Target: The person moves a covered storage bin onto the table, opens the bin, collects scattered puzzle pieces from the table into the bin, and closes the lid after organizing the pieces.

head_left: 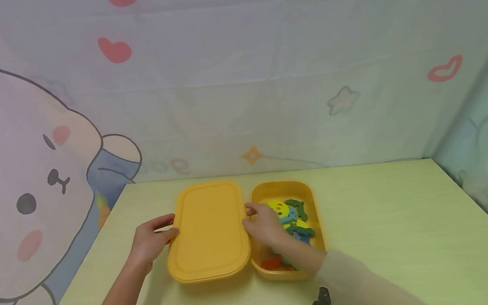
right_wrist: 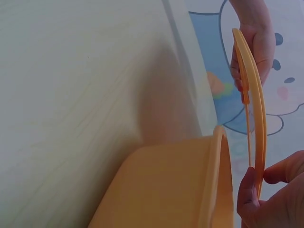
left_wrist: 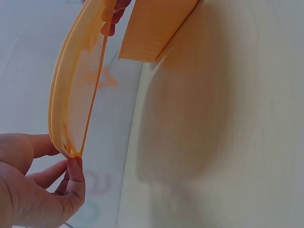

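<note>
An orange-yellow lid (head_left: pixel 209 233) is held between both hands, raised above the table, as its shadow in the left wrist view shows. My left hand (head_left: pixel 149 238) pinches its left edge; in the left wrist view the thumb and fingers (left_wrist: pixel 75 178) meet at the rim. My right hand (head_left: pixel 268 225) grips the opposite edge, thumb on one face and fingers on the other in the right wrist view. Right of the lid stands a matching open box (head_left: pixel 313 199), partly covered by my right forearm. Inside lie colourful flat pieces: a yellow smiling one (head_left: pixel 278 208), green curved ones (head_left: pixel 302 210) and a red one (head_left: pixel 271 264).
Box and lid are over a pale yellow-green table (head_left: pixel 385 222). A printed cloth (head_left: pixel 285 71) with hearts, stars and a cartoon animal hangs behind the table's back edge and along its sides. A small dark object (head_left: pixel 321 304) shows beside the right sleeve.
</note>
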`<state>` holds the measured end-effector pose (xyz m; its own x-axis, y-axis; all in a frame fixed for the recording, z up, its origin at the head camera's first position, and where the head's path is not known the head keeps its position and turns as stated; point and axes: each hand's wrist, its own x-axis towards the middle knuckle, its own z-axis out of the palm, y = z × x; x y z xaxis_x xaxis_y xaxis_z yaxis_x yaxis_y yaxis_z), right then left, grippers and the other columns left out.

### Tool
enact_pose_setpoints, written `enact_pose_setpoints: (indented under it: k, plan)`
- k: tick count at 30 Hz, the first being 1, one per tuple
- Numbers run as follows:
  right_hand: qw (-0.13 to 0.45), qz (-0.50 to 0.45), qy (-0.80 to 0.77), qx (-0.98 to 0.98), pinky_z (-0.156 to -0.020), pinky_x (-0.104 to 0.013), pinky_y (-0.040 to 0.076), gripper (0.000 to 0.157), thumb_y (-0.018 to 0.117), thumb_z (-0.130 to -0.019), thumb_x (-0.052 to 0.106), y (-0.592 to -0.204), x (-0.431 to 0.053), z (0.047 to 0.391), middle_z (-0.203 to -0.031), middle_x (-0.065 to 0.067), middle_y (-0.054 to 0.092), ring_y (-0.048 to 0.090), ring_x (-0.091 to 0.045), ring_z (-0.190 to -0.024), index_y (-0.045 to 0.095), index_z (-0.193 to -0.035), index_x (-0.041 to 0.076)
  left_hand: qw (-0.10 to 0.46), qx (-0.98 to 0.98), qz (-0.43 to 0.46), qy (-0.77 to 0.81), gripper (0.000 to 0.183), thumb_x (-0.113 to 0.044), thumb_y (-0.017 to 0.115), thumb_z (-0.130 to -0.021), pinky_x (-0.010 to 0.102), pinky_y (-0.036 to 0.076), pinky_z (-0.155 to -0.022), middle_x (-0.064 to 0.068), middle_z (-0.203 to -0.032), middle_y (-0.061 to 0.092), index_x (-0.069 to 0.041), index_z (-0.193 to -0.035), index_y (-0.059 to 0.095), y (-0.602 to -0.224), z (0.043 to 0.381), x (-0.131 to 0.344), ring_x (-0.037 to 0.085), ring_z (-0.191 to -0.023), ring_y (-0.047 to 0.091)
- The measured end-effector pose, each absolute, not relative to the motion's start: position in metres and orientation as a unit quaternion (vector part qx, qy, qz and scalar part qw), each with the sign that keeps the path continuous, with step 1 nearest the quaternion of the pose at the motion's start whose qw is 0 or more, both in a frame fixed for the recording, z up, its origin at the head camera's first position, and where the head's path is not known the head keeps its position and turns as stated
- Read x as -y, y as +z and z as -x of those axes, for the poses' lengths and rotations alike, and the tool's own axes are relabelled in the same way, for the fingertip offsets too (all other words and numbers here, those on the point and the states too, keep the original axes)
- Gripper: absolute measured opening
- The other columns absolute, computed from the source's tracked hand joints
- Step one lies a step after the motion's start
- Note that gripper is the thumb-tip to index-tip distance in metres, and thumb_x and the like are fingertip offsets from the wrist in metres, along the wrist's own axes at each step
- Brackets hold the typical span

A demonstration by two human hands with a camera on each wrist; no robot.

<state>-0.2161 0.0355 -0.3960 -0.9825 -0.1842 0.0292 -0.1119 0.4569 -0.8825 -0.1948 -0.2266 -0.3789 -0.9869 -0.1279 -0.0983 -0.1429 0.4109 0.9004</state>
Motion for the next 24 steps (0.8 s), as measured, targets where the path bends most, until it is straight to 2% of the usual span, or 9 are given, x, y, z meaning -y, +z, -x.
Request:
enact_pose_setpoints:
  k: [4, 9, 11, 14, 17, 19, 22, 24]
  plan:
    - [0.038, 0.083, -0.517, -0.851, -0.053, -0.022, 0.050, 0.048, 0.056, -0.085, 0.009, -0.394, -0.044, 0.215, -0.115, -0.016, 0.057, 0.058, -0.010, -0.062, 0.048, -0.131, 0.000, 0.004, -0.836, 0.076, 0.543, 0.047, -0.009, 0.062, -0.085, 0.025, 0.054, -0.078, 0.021, -0.129, 0.051, 0.001, -0.129, 0.051, -0.379, 0.197, 0.219, 0.012, -0.090, 0.063]
    - [0.034, 0.075, -0.520, -0.850, -0.057, -0.027, 0.054, 0.048, 0.056, -0.085, 0.009, -0.393, -0.054, 0.215, -0.115, -0.016, 0.056, 0.062, -0.020, -0.083, 0.048, -0.131, -0.001, 0.005, -0.831, 0.074, 0.551, 0.047, -0.009, 0.062, -0.085, 0.027, 0.054, -0.080, 0.020, -0.129, 0.051, 0.000, -0.129, 0.051, -0.379, 0.200, 0.208, 0.017, -0.095, 0.063]
    - [0.044, 0.070, -0.533, -0.842, -0.053, -0.032, 0.055, 0.049, 0.055, -0.086, 0.009, -0.394, -0.059, 0.216, -0.117, -0.016, 0.054, 0.064, -0.020, -0.081, 0.046, -0.132, 0.000, 0.004, -0.829, 0.073, 0.555, 0.046, -0.008, 0.062, -0.084, 0.027, 0.053, -0.080, 0.020, -0.129, 0.051, 0.000, -0.129, 0.051, -0.380, 0.201, 0.204, 0.017, -0.096, 0.063]
    - [0.056, 0.060, -0.542, -0.836, -0.048, -0.038, 0.054, 0.050, 0.055, -0.086, 0.011, -0.395, -0.067, 0.215, -0.121, -0.015, 0.052, 0.065, -0.017, -0.068, 0.044, -0.134, 0.002, 0.002, -0.825, 0.073, 0.560, 0.045, -0.007, 0.062, -0.084, 0.027, 0.053, -0.079, 0.018, -0.128, 0.052, -0.001, -0.128, 0.053, -0.382, 0.205, 0.197, 0.017, -0.095, 0.063]
    - [0.052, 0.054, -0.533, -0.843, -0.044, -0.036, 0.052, 0.050, 0.055, -0.086, 0.011, -0.395, -0.074, 0.215, -0.122, -0.015, 0.053, 0.060, -0.020, -0.054, 0.045, -0.135, 0.004, -0.001, -0.824, 0.073, 0.562, 0.045, -0.006, 0.062, -0.083, 0.026, 0.054, -0.078, 0.017, -0.127, 0.054, -0.002, -0.127, 0.054, -0.383, 0.207, 0.189, 0.017, -0.095, 0.063]
    - [0.042, 0.054, -0.517, -0.853, -0.043, -0.032, 0.051, 0.049, 0.056, -0.086, 0.012, -0.395, -0.079, 0.215, -0.121, -0.014, 0.055, 0.060, -0.023, -0.053, 0.046, -0.134, 0.005, -0.002, -0.824, 0.074, 0.562, 0.044, -0.005, 0.063, -0.083, 0.025, 0.054, -0.077, 0.016, -0.126, 0.054, -0.003, -0.126, 0.055, -0.383, 0.207, 0.183, 0.018, -0.094, 0.063]
    - [0.030, 0.054, -0.503, -0.862, -0.044, -0.029, 0.051, 0.048, 0.056, -0.085, 0.010, -0.395, -0.086, 0.216, -0.118, -0.014, 0.057, 0.062, -0.023, -0.061, 0.048, -0.132, 0.005, -0.003, -0.825, 0.072, 0.560, 0.044, -0.006, 0.063, -0.082, 0.025, 0.054, -0.075, 0.016, -0.124, 0.055, -0.003, -0.125, 0.055, -0.383, 0.208, 0.175, 0.019, -0.093, 0.063]
    - [0.019, 0.057, -0.491, -0.869, -0.046, -0.026, 0.051, 0.048, 0.056, -0.084, 0.010, -0.395, -0.091, 0.217, -0.116, -0.015, 0.058, 0.063, -0.018, -0.067, 0.049, -0.131, 0.003, -0.003, -0.825, 0.070, 0.561, 0.043, -0.006, 0.064, -0.082, 0.025, 0.054, -0.075, 0.015, -0.124, 0.056, -0.003, -0.125, 0.056, -0.383, 0.209, 0.170, 0.019, -0.093, 0.064]
